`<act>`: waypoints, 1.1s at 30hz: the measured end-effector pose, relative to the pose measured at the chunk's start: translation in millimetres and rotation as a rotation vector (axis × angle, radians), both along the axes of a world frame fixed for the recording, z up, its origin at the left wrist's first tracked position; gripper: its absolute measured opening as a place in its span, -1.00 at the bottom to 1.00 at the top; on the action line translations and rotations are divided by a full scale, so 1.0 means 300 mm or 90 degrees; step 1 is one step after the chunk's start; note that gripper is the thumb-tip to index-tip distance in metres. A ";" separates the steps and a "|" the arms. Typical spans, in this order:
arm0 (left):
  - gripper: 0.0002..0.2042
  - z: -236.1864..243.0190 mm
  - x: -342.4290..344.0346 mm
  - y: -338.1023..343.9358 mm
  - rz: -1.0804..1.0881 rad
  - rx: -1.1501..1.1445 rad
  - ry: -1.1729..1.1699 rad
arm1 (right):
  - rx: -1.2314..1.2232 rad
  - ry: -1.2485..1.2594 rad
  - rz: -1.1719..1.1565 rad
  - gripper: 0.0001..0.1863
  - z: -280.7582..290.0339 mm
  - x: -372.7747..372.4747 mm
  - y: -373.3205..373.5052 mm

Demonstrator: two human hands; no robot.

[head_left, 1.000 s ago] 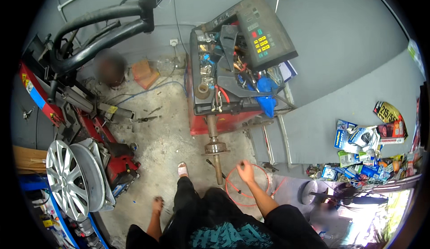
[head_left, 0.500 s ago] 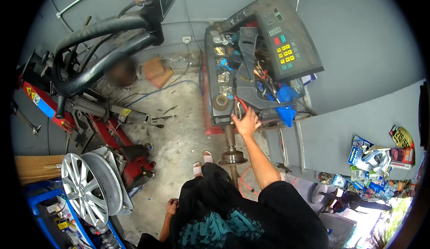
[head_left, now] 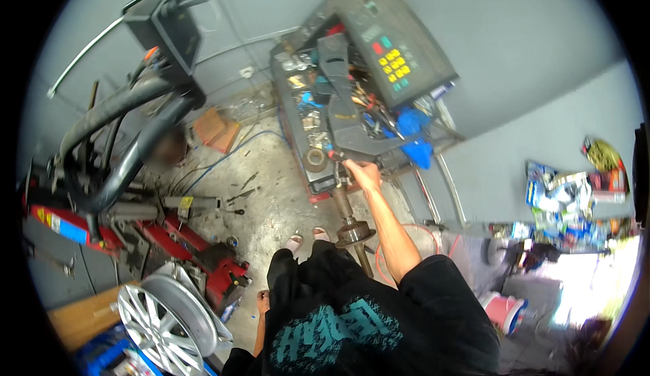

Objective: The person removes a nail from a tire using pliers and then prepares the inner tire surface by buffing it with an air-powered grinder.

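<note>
My right hand (head_left: 364,173) is at the front edge of the wheel balancer's tool tray (head_left: 365,147), its fingers closed round red-handled pliers (head_left: 340,171); the hand hides part of them. A brown tape roll (head_left: 315,160) lies just left of the pliers. Beneath that hand, the balancer shaft (head_left: 344,207) carries a round metal flange (head_left: 355,232) and has no wheel on it. Low beside my dark clothing hangs my left hand (head_left: 263,301), small and partly covered, so its fingers are unclear. Small metal weights (head_left: 311,120) fill the tray's left compartments.
The balancer's control panel (head_left: 396,51) rises behind the tray, with a blue bag (head_left: 414,147) at its right. To the left stands a red tyre changer (head_left: 183,240) with a thick black arm (head_left: 139,136). A silver alloy rim (head_left: 159,322) is at lower left.
The view has turned and shifted, so the balancer sits further up and left. My right hand has closed on the pliers at the tray edge, where its fingers were spread before.
</note>
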State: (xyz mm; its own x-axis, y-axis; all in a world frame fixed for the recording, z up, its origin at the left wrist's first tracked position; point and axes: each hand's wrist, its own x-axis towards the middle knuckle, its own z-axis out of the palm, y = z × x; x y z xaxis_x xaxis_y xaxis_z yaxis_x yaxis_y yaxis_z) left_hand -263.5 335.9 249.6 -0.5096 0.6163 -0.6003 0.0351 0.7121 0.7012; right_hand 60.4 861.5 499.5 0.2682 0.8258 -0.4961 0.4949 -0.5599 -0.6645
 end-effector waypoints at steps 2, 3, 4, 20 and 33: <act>-0.75 0.042 -0.097 0.129 -0.040 -0.032 -0.098 | -0.037 0.116 -0.019 -0.39 -0.021 0.049 -0.039; -0.77 0.037 -0.165 0.167 -0.023 -0.022 -0.057 | -0.055 0.169 -0.019 -0.51 -0.039 0.043 -0.059; -0.76 0.036 -0.222 0.214 -0.144 -0.039 0.038 | -0.028 0.235 -0.033 -0.50 -0.035 0.048 -0.112; -0.37 0.789 0.553 0.561 -0.909 -0.221 -0.685 | 0.208 0.436 -0.383 -0.23 0.222 -0.212 -1.733; -0.39 0.700 1.053 -0.284 -1.870 -0.169 -0.178 | 0.238 0.052 -0.927 0.01 -0.178 -0.282 -2.622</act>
State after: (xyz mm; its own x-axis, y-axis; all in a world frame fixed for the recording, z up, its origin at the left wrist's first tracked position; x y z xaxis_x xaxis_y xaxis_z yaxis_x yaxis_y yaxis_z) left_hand 52.6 250.6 459.4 0.5171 -0.6347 -0.5743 0.2158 -0.5527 0.8050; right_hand -24.2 74.9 446.2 0.9249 -0.0523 -0.3765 -0.3732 -0.3128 -0.8734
